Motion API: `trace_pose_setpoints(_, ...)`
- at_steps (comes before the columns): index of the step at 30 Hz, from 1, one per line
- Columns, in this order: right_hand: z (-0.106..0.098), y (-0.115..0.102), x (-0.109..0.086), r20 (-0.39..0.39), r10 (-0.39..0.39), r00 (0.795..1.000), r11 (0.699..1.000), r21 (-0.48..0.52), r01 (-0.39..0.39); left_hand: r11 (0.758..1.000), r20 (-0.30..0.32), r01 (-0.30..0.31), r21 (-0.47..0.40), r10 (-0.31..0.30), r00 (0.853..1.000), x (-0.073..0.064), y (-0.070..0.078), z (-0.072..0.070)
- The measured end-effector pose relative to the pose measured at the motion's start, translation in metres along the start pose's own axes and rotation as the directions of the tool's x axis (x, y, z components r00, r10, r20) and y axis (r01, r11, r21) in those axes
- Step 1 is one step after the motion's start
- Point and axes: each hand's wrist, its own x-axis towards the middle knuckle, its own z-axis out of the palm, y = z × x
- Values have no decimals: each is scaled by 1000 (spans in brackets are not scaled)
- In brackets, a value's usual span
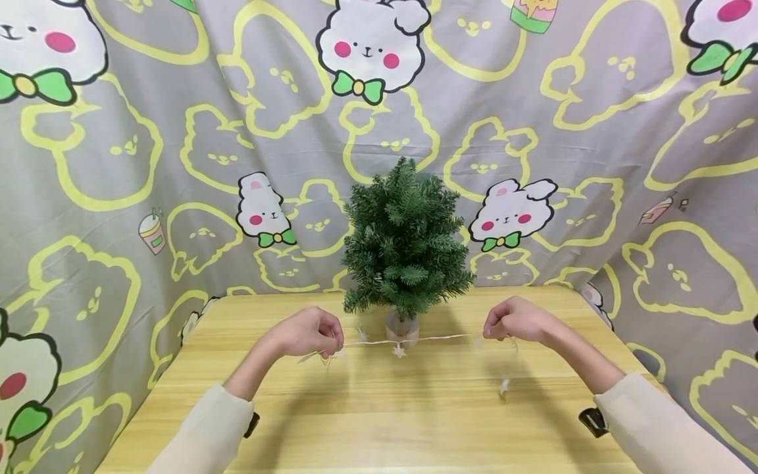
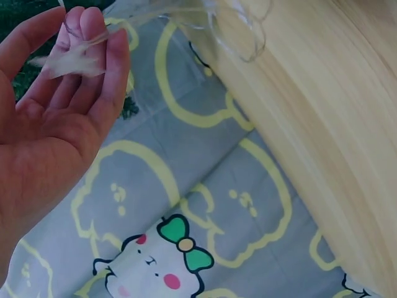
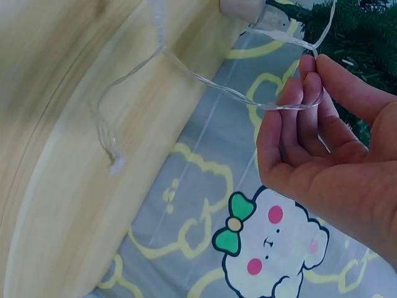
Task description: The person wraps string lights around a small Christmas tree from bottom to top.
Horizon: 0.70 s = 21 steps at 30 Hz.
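A thin clear string of star lights [image 1: 441, 338] stretches nearly level between both hands, with a small white star [image 1: 399, 351] at its middle. My left hand [image 1: 310, 332] pinches its left end. In the left wrist view a blurred whitish star [image 2: 74, 64] hangs before the curled fingers. On the other side my right hand [image 1: 516, 318] pinches the string between thumb and forefinger. Slack wire [image 3: 214, 85] loops below that hand, and another star [image 1: 504, 387] dangles there. Behind the string stands a small green Christmas tree [image 1: 407, 237] on a pale base [image 1: 393, 324].
The tree stands near the back of a light wood table [image 1: 385, 421]. A grey curtain [image 1: 320, 155] with yellow outlines and white cartoon animals hangs behind and at both sides. Dark devices [image 1: 593, 422] sit at both sleeve cuffs.
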Motion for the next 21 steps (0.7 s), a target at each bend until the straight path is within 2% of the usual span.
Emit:
trace_pose_setpoints(7,-9,5,-7,-29,7,1000,999,-53,-9,1000,30,-12,21,11,999,-5,0,-2)
trace_pose_setpoints(12,-14,-1,-10,-30,7,1000,998,-56,-8,1000,86,-23,-20,24,996,-10,5,-4)
trace_pose_setpoints(16,-17,-3,-11,-7,12,1000,1000,10,-12,1000,106,-29,-1,29,994,-12,12,-4)
trace_pose_setpoints(21,-15,0,-9,35,34,999,994,104,-37,998,95,-65,6,64,993,-12,19,-3)
